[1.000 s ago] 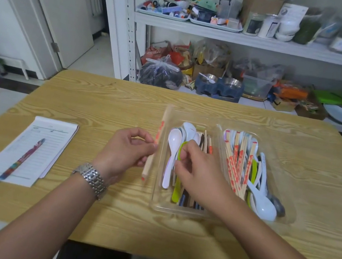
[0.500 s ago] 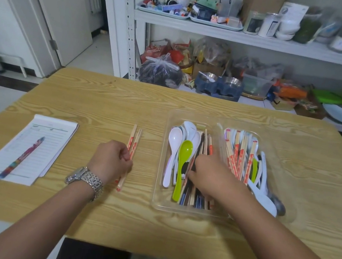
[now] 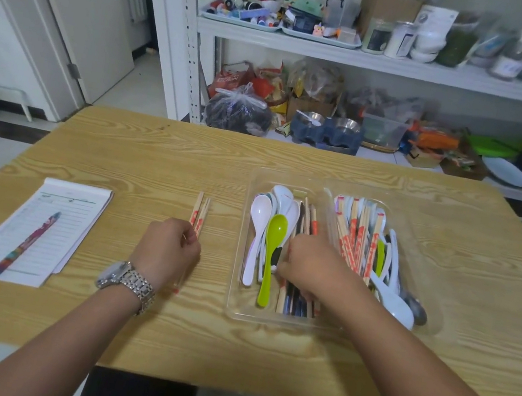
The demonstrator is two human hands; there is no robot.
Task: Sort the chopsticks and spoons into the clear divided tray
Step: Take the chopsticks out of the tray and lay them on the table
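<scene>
At the table's (image 3: 155,159) left edge, one notepad (image 3: 54,208) carries one pen (image 3: 25,243). Right of it, your left hand (image 3: 167,251) lies knuckles-up, fingers curled round the loose chopsticks (image 3: 199,211) on the wood; two or three, the count unclear. Further right, the clear tray (image 3: 267,318) has two compartments, each holding mixed spoons and chopsticks. Your right hand (image 3: 310,265) reaches into the left compartment, fingers bent among its tray chopsticks (image 3: 307,216) beside one green spoon (image 3: 276,235); whether they grip any cannot be told.

A pen (image 3: 24,244) lies on a notepad (image 3: 40,230).
</scene>
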